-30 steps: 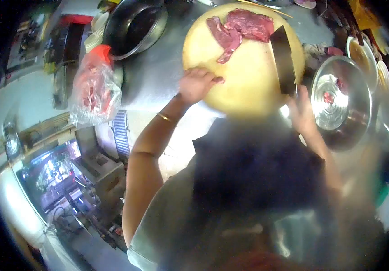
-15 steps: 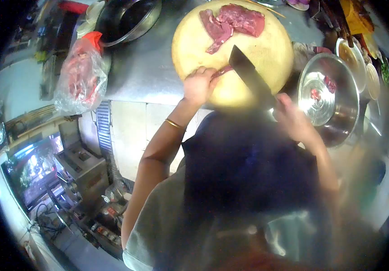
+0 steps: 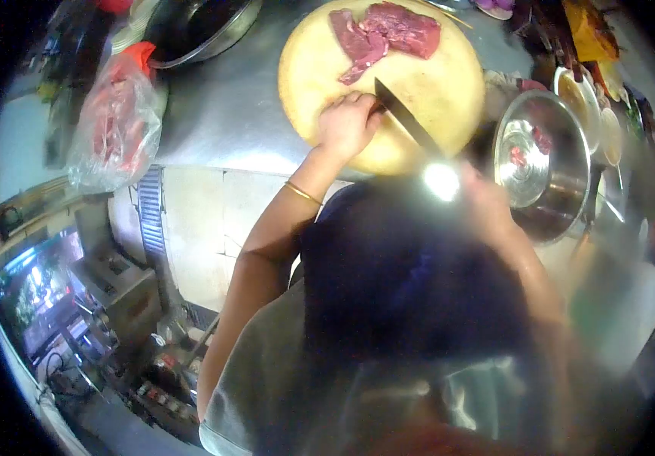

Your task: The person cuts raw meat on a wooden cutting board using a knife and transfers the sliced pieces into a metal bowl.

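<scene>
My left hand is closed with curled fingers on the near left part of the round yellow cutting board. The strip of raw meat seen at its fingertips earlier is now mostly hidden under them. My right hand, blurred, is wrapped round the handle of a cleaver. Its blade points away and to the left, seen nearly edge-on, with the tip beside my left fingers. White glare covers the blade near the handle. A larger piece of raw red meat lies at the board's far side.
Right of the board stands a steel bowl with a few bits of meat inside. A plastic bag of meat is at the left of the steel counter. A dark, wide pan sits at the back left, and several dishes stand far right.
My left hand has curled further over the meat strip. The cleaver has turned from showing its flat side to nearly edge-on, its tip nearer my left fingers. The view has shifted slightly.
</scene>
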Demonstrator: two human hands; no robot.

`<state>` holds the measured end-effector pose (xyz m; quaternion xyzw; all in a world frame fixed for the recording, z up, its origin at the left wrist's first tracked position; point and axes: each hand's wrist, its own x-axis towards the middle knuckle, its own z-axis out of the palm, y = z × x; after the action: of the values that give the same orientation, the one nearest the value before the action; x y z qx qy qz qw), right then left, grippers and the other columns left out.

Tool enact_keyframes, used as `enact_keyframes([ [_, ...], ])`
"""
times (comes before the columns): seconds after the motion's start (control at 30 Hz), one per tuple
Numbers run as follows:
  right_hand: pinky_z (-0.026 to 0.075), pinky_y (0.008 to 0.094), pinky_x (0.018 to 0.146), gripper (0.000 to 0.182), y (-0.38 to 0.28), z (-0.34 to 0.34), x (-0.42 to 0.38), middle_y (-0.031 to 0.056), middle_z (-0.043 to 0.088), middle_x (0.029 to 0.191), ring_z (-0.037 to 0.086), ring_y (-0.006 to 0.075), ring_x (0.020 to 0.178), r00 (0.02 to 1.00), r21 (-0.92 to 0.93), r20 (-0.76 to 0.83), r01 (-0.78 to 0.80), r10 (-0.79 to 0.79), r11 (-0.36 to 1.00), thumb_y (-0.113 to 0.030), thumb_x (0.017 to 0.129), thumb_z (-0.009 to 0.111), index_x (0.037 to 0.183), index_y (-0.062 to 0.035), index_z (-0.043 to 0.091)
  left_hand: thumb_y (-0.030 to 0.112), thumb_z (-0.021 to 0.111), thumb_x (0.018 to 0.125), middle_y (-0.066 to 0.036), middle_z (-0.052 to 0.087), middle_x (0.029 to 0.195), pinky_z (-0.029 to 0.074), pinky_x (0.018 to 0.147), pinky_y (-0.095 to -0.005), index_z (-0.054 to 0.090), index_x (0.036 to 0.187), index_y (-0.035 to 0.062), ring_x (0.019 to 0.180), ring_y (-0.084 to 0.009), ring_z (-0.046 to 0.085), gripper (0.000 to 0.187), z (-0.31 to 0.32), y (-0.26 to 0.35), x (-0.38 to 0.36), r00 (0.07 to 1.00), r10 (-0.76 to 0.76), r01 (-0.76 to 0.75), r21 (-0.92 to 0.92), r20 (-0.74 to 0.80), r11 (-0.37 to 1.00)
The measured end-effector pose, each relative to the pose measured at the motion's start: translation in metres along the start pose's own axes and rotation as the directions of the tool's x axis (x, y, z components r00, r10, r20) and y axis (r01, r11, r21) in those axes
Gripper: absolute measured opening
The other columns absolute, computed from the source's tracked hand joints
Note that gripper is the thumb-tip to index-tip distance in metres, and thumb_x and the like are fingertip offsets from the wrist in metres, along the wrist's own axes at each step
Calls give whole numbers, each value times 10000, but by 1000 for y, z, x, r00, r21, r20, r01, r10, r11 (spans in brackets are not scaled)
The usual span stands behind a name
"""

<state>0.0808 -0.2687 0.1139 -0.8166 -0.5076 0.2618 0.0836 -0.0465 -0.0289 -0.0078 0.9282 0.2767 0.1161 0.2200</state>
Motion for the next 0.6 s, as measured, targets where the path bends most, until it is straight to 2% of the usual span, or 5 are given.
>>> enact_keyframes([
  [0.13,537,465,704,333,-2,2,-3,213,652,995,657,406,837,994,52,-85,71,-67,996,-78,876,595,1195,-52,505,246,653,810,-63,674,890,526,758,-420,684,880,125,852,-285,660,144,12,2,5,997,32,-33,-15,-73,999],
  [0.33,532,486,667,315,-10,-2,-4,200,651,886,659,398,770,1000,18,0,-8,8,1000,-119,887,599,1168,-60,470,205,686,773,-58,678,863,531,737,-396,703,893,139,819,-269,659,138,18,-2,4,999,-9,9,-1,-45,1000],
  [0.43,536,494,649,280,-14,-12,3,191,654,809,664,399,741,999,-55,48,17,-15,998,-133,885,589,1129,-56,473,263,705,802,-63,655,776,528,674,-408,678,797,111,739,-280,655,155,18,0,5,991,50,-57,-54,-120,997],
  [0.57,536,505,615,241,-8,9,43,190,655,727,670,396,694,989,-38,-64,134,-137,990,-130,881,567,1089,-45,480,261,703,800,-60,665,798,527,689,-408,677,784,115,758,-280,654,149,14,-2,8,998,46,-45,25,-54,999],
  [0.6,535,508,610,234,-9,10,55,198,656,730,670,398,687,994,-31,-11,111,-111,993,-125,881,563,1084,-43,481,246,701,798,-59,677,826,528,706,-406,693,810,125,785,-279,656,122,13,0,8,999,17,-17,26,-27,1000],
])
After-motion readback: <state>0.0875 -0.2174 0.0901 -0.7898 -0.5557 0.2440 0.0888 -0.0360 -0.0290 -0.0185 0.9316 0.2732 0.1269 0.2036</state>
